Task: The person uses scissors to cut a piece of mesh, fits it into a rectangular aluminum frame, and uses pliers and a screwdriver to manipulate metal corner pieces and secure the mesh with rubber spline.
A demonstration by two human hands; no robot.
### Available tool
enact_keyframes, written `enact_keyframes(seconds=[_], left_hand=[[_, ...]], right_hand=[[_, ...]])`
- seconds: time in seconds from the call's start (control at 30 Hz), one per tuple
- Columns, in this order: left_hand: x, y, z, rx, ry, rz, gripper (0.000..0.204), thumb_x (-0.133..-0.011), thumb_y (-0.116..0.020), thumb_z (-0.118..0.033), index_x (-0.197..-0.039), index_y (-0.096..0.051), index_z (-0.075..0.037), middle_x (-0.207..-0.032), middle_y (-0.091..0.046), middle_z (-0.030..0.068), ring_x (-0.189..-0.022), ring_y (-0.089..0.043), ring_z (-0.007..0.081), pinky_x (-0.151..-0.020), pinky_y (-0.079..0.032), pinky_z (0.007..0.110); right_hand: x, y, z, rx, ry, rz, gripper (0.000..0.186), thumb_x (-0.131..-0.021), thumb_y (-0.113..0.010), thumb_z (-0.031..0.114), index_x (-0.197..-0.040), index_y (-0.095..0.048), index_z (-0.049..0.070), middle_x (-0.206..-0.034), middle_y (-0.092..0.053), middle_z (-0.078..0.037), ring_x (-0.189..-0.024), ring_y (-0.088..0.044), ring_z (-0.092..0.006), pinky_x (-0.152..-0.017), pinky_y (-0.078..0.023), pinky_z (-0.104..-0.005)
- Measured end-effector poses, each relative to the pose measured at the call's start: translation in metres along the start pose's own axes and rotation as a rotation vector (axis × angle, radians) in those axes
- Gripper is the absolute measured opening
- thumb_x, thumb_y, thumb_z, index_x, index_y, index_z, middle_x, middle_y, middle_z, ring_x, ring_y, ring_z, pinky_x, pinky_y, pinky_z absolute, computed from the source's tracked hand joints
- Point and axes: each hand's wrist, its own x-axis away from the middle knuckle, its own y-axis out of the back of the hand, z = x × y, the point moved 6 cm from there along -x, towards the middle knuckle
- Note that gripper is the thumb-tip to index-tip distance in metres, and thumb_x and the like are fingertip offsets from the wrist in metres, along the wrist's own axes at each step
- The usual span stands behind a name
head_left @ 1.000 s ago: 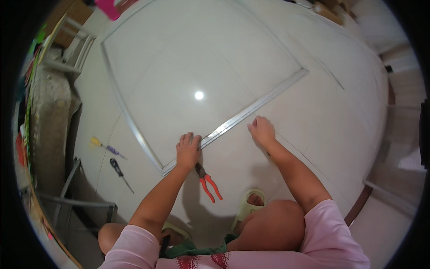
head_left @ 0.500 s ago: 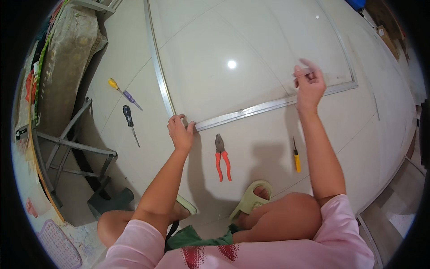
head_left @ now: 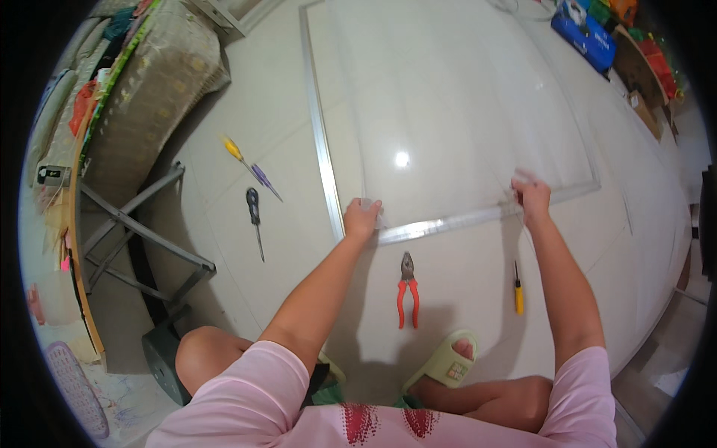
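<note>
A rectangular silver metal frame (head_left: 323,142) lies flat on the tiled floor, with a thin translucent sheet, like screen mesh, (head_left: 455,97) spread over most of it. My left hand (head_left: 361,218) is closed on the sheet's near left edge, just above the frame's near left corner. Farther right, my right hand (head_left: 533,200) pinches the sheet's near edge above the frame's near bar; its fingertips are slightly blurred. Between my arms lie red-handled pliers (head_left: 408,293). A yellow-handled screwdriver (head_left: 518,297) rests beside my right forearm.
Left of the frame lie a black-handled screwdriver (head_left: 254,213), a yellow-handled one (head_left: 233,148) and a purple-handled one (head_left: 263,178). A folding metal leg stand (head_left: 142,224) is at the left. A blue box (head_left: 586,37) stands at the far right.
My left hand has left the frame's corner and now grips the sheet's edge. The sheet's left edge now lies inside the frame's left bar. My view has shifted left.
</note>
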Motion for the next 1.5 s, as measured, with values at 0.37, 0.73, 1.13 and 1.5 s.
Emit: enact_keyframes(seconds=[0.37,0.73,1.13,1.5], left_hand=[[0.005,0.108,0.01,0.257,-0.113,-0.357,0.023,-0.082,-0.048,-0.016,-0.083,-0.068,-0.006,-0.073,-0.064,0.0133,-0.065,-0.061,0.0259,-0.064,-0.047,0.036],[0.017,0.065,0.082,0.197,0.1,-0.042,0.021,-0.077,-0.06,-0.021,-0.083,-0.068,-0.002,-0.075,-0.067,0.0118,-0.067,-0.063,0.0219,-0.066,-0.049,0.034],[0.042,0.039,0.011,0.043,-0.16,0.027,0.02,-0.08,-0.059,-0.025,-0.085,-0.067,-0.007,-0.074,-0.065,0.0147,-0.069,-0.063,0.026,-0.066,-0.049,0.036],[0.025,0.053,0.031,-0.005,-0.187,-0.198,0.017,-0.081,-0.057,-0.021,-0.082,-0.066,-0.006,-0.067,-0.062,0.0142,-0.06,-0.059,0.0282,-0.06,-0.046,0.037]], right_hand=[[0.012,-0.038,-0.037,-0.056,-0.251,-0.012,0.009,-0.08,-0.056,0.001,-0.085,-0.062,-0.003,-0.065,-0.058,-0.007,-0.05,-0.052,-0.0127,-0.042,-0.042,-0.0233],[0.004,-0.04,-0.058,-0.442,-0.32,-0.075,0.013,-0.079,-0.064,0.012,-0.082,-0.06,0.0,-0.069,-0.059,-0.009,-0.052,-0.052,-0.0143,-0.04,-0.035,-0.0265],[-0.004,0.02,0.105,0.568,0.73,-0.693,0.056,-0.077,-0.063,0.012,-0.13,-0.047,0.009,-0.062,-0.055,-0.01,-0.047,-0.043,-0.0147,-0.051,-0.041,-0.03],[-0.023,0.108,-0.09,-0.328,-0.317,-0.34,0.014,-0.08,-0.062,0.009,-0.08,-0.051,0.0,-0.06,-0.051,-0.01,-0.045,-0.046,-0.0161,-0.036,-0.035,-0.0291]])
